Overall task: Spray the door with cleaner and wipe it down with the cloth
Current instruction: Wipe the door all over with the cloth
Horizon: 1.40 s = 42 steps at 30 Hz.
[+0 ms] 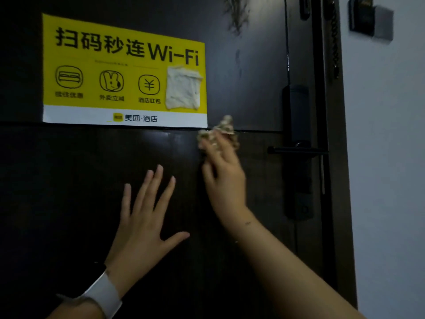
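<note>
A dark door (pixel 69 180) fills most of the view. My right hand (pixel 224 173) holds a crumpled beige cloth (pixel 222 128) against the door, just below the horizontal groove and left of the lock. My left hand (pixel 143 217) lies flat on the door with its fingers spread, lower and to the left; a white wristband sits on that wrist. Wet streaks (pixel 236 17) run down the door near the top. No spray bottle is in view.
A yellow Wi-Fi poster (pixel 103 65) with a torn white patch (pixel 182 88) is stuck on the upper door. A black lock plate with a lever handle (pixel 296 150) stands at the door's right edge. A pale wall (pixel 386 157) with a small dark fixture (pixel 368 19) lies to the right.
</note>
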Available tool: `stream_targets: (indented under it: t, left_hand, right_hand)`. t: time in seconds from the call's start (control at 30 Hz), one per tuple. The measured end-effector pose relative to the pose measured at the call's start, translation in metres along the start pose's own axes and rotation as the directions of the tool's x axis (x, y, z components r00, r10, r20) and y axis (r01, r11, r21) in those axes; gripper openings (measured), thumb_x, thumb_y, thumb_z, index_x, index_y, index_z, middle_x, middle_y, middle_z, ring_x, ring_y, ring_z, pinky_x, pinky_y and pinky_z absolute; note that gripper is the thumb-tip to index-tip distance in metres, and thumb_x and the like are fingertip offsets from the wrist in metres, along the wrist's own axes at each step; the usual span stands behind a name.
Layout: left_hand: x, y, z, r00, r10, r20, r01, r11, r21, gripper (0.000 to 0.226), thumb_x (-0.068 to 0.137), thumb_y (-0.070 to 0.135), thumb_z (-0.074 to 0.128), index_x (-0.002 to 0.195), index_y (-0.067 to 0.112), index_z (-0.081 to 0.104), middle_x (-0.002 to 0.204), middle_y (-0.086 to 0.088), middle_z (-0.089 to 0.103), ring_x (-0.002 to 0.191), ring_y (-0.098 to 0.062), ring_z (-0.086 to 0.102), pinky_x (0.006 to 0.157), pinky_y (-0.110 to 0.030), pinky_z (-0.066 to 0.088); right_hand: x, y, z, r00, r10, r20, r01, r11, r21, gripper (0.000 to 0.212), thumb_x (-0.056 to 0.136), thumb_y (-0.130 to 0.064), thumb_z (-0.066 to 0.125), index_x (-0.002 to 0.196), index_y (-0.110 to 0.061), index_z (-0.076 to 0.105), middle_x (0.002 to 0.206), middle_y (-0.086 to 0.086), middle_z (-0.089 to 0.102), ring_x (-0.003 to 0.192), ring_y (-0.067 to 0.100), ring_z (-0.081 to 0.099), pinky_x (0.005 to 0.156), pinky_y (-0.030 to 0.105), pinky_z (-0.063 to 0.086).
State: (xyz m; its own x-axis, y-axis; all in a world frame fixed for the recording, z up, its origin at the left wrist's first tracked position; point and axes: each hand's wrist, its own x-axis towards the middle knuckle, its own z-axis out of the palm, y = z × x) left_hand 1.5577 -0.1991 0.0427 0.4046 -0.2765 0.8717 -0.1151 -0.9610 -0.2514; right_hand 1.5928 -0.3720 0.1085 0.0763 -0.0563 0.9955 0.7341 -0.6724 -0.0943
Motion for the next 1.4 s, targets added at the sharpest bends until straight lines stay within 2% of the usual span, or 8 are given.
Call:
stream_targets:
  t: [0.23,0.53,0.67,0.83,1.0,1.1,1.33,1.4]
  left_hand:
    - [-0.003,-0.003,0.009,0.999,0.01,-0.031,-0.009,0.999,0.05,0.105,0.073,0.076,0.037,0.152,0.009,0.025,0.163,-0.014,0.008,0.15,-0.027,0.009,0.117,-0.056,0.006]
    - [-0.004,-0.005,0.009,1.0,0.017,-0.022,-0.016,0.999,0.044,0.105,0.075,0.077,0.032,0.153,0.008,0.02,0.163,-0.015,0.006,0.15,-0.029,0.006,0.117,-0.057,0.0]
    - [-0.003,-0.006,0.011,0.999,0.022,-0.045,-0.02,0.999,0.041,0.106,0.073,0.076,0.034,0.154,0.009,0.02,0.163,-0.014,0.006,0.15,-0.028,0.006,0.117,-0.057,0.002]
    - [-0.003,-0.006,0.011,0.999,0.02,-0.046,-0.018,0.999,0.043,0.106,0.074,0.076,0.033,0.154,0.01,0.017,0.163,-0.013,0.004,0.151,-0.027,0.004,0.117,-0.055,-0.001]
    - [-0.003,-0.005,0.01,0.999,0.018,-0.047,-0.015,0.998,0.058,0.106,0.075,0.078,0.032,0.155,0.01,0.014,0.163,-0.014,0.005,0.15,-0.029,0.004,0.117,-0.054,-0.006]
    - [-0.001,-0.007,0.008,0.999,0.033,-0.039,-0.031,0.999,0.041,0.103,0.078,0.076,0.035,0.155,0.012,0.012,0.163,-0.014,0.001,0.15,-0.028,0.0,0.117,-0.053,-0.007]
    - [-0.045,-0.006,-0.011,0.984,0.174,0.03,-0.176,0.982,0.065,0.121,0.06,0.06,0.078,0.155,0.02,0.015,0.164,-0.013,0.0,0.15,-0.027,-0.003,0.118,-0.051,-0.006]
    - [-0.063,-0.005,-0.006,0.991,0.103,0.083,-0.109,0.992,0.065,0.124,0.058,0.062,0.079,0.155,0.019,0.017,0.164,-0.012,-0.001,0.15,-0.027,-0.004,0.118,-0.05,-0.007]
  right_hand:
    - [0.003,-0.013,0.015,0.952,-0.278,0.131,0.279,0.96,0.011,0.032,0.092,-0.013,0.054,0.12,-0.019,0.069,0.142,0.004,0.052,0.133,0.02,0.048,0.106,0.026,0.041]
    - [-0.006,0.062,-0.055,0.923,0.31,-0.227,-0.334,0.94,-0.073,0.033,0.091,0.001,0.057,0.117,-0.014,0.07,0.134,0.009,0.059,0.125,0.028,0.055,0.11,0.026,0.036]
    - [-0.044,0.011,-0.015,1.0,0.0,-0.009,-0.001,0.993,-0.116,0.043,0.086,0.004,0.058,0.123,-0.017,0.067,0.143,0.005,0.052,0.132,0.017,0.048,0.111,0.019,0.033]
    - [-0.056,0.027,-0.036,0.875,-0.348,0.337,0.397,0.913,-0.09,0.034,0.095,-0.01,0.053,0.125,-0.017,0.066,0.143,0.006,0.052,0.133,0.02,0.048,0.106,0.037,0.045]
    - [-0.045,0.058,-0.061,0.997,0.057,-0.059,-0.068,0.978,-0.199,0.04,0.088,0.0,0.062,0.124,-0.018,0.066,0.142,0.004,0.053,0.128,0.021,0.052,0.105,0.044,0.046]
    - [-0.094,0.032,-0.034,0.999,-0.021,0.027,0.024,0.991,-0.129,0.041,0.09,-0.003,0.057,0.127,-0.018,0.064,0.144,0.006,0.05,0.134,0.016,0.046,0.112,0.029,0.038]
    - [-0.175,0.041,-0.051,0.525,-0.568,0.634,0.656,0.744,0.124,0.035,0.1,-0.022,0.05,0.134,-0.021,0.057,0.145,-0.002,0.049,0.133,0.014,0.045,0.109,0.029,0.04]
    - [-0.138,0.049,-0.06,0.557,-0.563,0.611,0.645,0.757,0.109,0.036,0.1,-0.037,0.049,0.131,-0.022,0.061,0.142,-0.007,0.053,0.133,0.008,0.046,0.112,0.033,0.038]
